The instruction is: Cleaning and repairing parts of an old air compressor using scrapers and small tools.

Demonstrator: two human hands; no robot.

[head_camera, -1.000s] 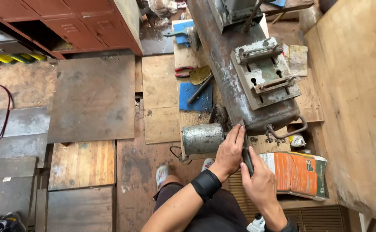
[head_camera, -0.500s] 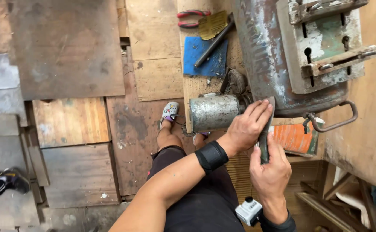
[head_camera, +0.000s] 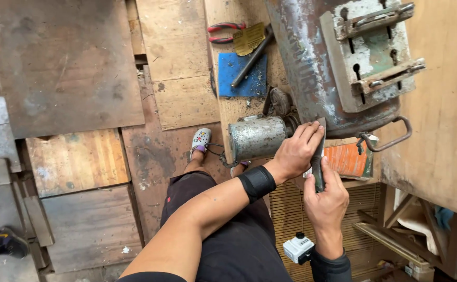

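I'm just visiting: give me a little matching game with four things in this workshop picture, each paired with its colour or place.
Things:
1. pliers
2. flat pad
3. wristband
4. small cylinder

Descriptions:
A. black, on the left forearm
B. red handles, lying on the wooden board
C. dull grey metal, just left of the left hand
D. blue, under a dark metal rod

Pairs: 1-B, 2-D, 3-A, 4-C

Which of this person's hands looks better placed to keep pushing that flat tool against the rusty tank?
Probably the right hand: it grips the flat tool's handle end. The left hand only rests fingers on the blade by the tank.
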